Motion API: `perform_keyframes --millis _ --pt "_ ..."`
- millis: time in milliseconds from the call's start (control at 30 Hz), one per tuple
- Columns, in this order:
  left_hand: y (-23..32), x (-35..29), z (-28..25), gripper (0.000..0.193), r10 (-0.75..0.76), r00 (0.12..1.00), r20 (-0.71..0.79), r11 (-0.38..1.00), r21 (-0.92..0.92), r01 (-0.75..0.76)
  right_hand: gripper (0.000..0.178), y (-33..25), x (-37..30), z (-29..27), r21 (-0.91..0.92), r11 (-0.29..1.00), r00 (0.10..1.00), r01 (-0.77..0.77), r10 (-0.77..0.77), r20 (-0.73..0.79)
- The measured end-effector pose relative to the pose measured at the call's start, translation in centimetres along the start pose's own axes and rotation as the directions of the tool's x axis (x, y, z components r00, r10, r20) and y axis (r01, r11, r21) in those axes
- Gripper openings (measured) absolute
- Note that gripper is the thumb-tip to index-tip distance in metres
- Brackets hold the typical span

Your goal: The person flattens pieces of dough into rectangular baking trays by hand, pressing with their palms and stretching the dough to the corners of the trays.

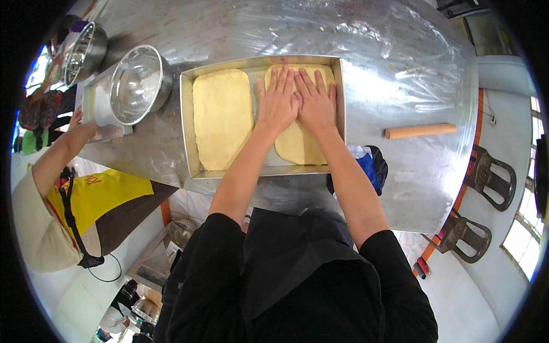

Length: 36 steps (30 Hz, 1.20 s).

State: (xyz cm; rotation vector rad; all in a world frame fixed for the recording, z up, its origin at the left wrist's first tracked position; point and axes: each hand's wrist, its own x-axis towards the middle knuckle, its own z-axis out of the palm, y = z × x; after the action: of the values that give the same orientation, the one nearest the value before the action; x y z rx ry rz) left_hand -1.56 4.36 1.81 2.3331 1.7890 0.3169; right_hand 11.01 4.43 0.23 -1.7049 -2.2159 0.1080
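Note:
Two flat slabs of pale yellow dough lie side by side in a rectangular metal baking pan (185,123). On the right slab of dough (300,146), my left hand (278,103) and my right hand (316,103) rest flat near its far end. Their fingers are stretched out, pointing away from me, and the thumbs meet in the middle. Part of that slab is hidden beneath my hands and wrists. The left slab of dough (222,120) is untouched, with my left forearm passing beside its near right corner.
A wooden rolling pin (420,131) lies right of the pan on the metal table (400,74). A steel bowl (140,86) stands left, with another bowl (86,54) beyond. A co-worker's hand (84,127) touches a second pan (108,136). A blue-and-black bundle (373,167) sits near the pan's right corner.

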Motion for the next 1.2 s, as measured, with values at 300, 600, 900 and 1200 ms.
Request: perform_keyframes --millis 300,600,900,1200 --pt "2.3 -3.2 -0.1 0.067 -0.043 0.999 -0.004 0.989 -0.144 0.042 0.046 0.3 0.0 0.8 0.020 1.000 1.000 -0.006 0.006 -0.009" --pt "1.1 -6.5 -0.1 0.084 0.172 0.967 0.190 0.982 -0.108 -0.153 0.047 -0.1 -0.2 -0.1 0.047 0.999 1.000 -0.023 0.023 0.003" --pt "-2.1 -7.1 -3.8 0.104 0.270 0.858 0.437 0.927 0.122 -0.354 0.045 -0.1 0.0 0.3 0.048 0.999 0.999 -0.009 0.012 -0.050" --pt "-1.2 -7.4 -3.1 0.094 0.445 0.784 0.432 0.854 0.060 -0.517 0.046 0.2 0.1 0.8 -0.024 1.000 1.000 -0.001 0.000 -0.025"
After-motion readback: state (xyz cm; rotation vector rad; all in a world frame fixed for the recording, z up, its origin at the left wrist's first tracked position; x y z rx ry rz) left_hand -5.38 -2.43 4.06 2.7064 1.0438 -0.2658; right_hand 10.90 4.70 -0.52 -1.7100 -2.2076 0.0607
